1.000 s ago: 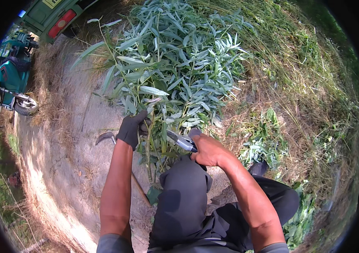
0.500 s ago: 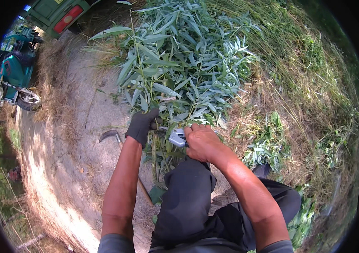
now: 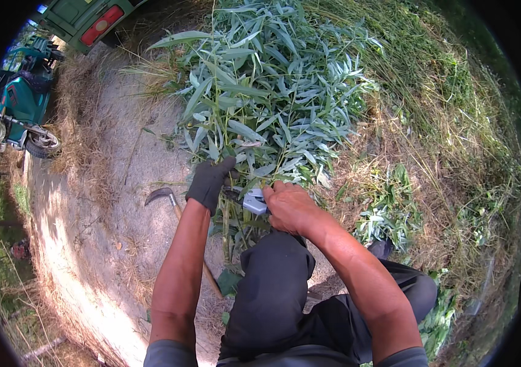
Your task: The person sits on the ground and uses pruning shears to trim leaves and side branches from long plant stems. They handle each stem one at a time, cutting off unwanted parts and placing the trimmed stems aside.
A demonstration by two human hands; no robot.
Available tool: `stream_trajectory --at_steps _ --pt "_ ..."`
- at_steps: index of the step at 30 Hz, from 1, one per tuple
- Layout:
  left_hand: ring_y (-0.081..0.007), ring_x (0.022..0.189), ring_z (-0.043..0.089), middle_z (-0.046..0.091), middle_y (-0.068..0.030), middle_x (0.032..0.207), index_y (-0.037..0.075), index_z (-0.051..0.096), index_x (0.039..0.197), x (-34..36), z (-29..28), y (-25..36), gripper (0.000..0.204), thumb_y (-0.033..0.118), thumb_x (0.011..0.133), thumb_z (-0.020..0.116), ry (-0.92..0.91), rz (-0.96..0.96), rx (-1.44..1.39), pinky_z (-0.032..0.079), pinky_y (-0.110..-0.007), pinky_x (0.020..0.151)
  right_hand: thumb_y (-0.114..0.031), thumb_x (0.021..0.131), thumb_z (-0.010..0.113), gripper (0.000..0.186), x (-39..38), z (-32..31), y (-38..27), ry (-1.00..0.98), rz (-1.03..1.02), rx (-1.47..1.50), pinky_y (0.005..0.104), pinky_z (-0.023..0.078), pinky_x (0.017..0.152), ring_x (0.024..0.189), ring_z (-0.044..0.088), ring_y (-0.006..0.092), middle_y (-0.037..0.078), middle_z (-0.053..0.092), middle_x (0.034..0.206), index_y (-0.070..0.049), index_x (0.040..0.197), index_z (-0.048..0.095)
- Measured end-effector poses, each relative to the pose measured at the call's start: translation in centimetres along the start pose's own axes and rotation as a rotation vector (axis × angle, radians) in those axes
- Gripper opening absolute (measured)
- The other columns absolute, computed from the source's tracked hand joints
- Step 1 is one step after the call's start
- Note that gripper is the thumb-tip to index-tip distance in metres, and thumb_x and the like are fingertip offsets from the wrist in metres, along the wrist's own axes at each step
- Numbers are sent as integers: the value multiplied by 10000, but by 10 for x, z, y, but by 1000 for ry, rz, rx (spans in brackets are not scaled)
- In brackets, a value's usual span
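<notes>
My left hand (image 3: 209,181), in a dark glove, is closed around a leafy stem at the near edge of a large heap of cut branches (image 3: 285,92) with long narrow grey-green leaves. Bare, my right hand (image 3: 294,207) grips pruning shears (image 3: 256,200) with a silver-grey body. Their dark blades point left, close to the stems just below my gloved hand. Leaves and fingers partly hide the blades, so I cannot tell whether they touch a stem. Several bare stem ends run down toward my knee.
A sickle (image 3: 178,211) with a wooden handle lies on the pale ground left of the stems, partly behind my left forearm. A teal motor tricycle (image 3: 22,101) and a green vehicle (image 3: 92,24) stand at the upper left. Dry and green grass (image 3: 450,116) covers the right side.
My left hand has shifted slightly right, and the upright leafy stem has swung right with it. The shears have moved slightly left and down, their blades nearer the stems.
</notes>
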State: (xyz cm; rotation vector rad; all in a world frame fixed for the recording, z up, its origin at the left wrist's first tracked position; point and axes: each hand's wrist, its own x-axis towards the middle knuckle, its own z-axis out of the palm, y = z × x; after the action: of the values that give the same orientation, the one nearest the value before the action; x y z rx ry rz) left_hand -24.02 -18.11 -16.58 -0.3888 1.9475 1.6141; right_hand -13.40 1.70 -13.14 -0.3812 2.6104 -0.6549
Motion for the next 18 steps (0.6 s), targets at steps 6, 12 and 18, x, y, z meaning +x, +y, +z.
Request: stream_trajectory --at_steps 6,12,18 --pt "-129 637 576 681 -74 756 18 655 985 6 -3 -10 302 279 857 738 43 88 40 442 -288 571 -75 823 538 295 0 3 0 -45 25 -1 464 543 808 921 674 400 261 645 1053 62 1073 615" --pt "-124 508 546 622 -46 698 40 645 955 -3 -26 -7 253 277 899 715 113 12 -43 450 -280 458 -75 792 583 289 -17 16 13 11 155 68 469 551 794 899 675 410 261 647 1021 54 1049 609" --pt "-81 410 388 523 18 597 103 583 821 -49 -29 31 234 282 932 685 31 63 -260 346 -259 396 -167 782 633 327 -51 38 28 17 280 195 483 528 834 936 655 421 257 638 1005 42 1030 583"
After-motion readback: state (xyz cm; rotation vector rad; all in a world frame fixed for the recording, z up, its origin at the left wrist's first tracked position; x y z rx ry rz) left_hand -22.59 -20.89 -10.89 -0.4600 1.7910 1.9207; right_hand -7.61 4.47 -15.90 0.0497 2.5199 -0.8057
